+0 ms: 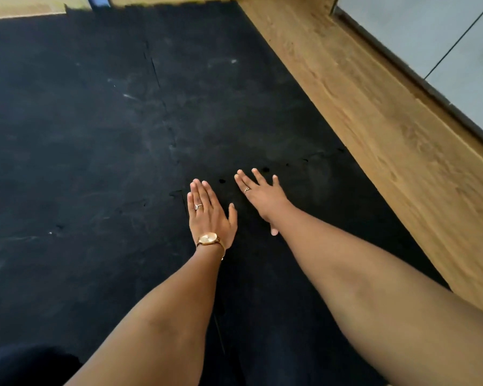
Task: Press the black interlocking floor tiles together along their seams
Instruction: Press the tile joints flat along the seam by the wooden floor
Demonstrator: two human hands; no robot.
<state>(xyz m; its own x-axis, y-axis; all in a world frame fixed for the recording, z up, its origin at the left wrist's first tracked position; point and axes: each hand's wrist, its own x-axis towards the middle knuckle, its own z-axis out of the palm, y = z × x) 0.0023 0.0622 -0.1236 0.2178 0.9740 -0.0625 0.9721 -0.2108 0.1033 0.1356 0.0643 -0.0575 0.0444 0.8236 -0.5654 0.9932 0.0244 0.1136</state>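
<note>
Reaching fwd from the near edge of the view, two bare forearms stretch out over the black interlocking floor tiles (95, 135), which cover most of the floor from the near edge to the far edge. The left hand (208, 213) lies flat, palm down, fingers straight and close together, thumb out to the side — holding nothing. It has a gold watch (208, 239) at the wrist and a ring (198, 206) on one finger. Just beside it to the right, not touching, the right hand (260, 196) is also palm down w/ fingers spread wide, empty, a ring on one finger; its thumb points back toward the person. Both hands sit on the tile surface where seams meet: a faint seam (162, 107) runs from just left of the left hand away toward the far edge, and another runs across from the fingertips toward the mat's right edge, w/ small dark gaps at the tabs. Pale scuff marks dot the tiles farther out. Along the right edge of the mat runs wood-look flooring (388, 135) — beyond it, at the far right corner, grey floor tiles (444, 37) behind a dark threshold strip.
</note>
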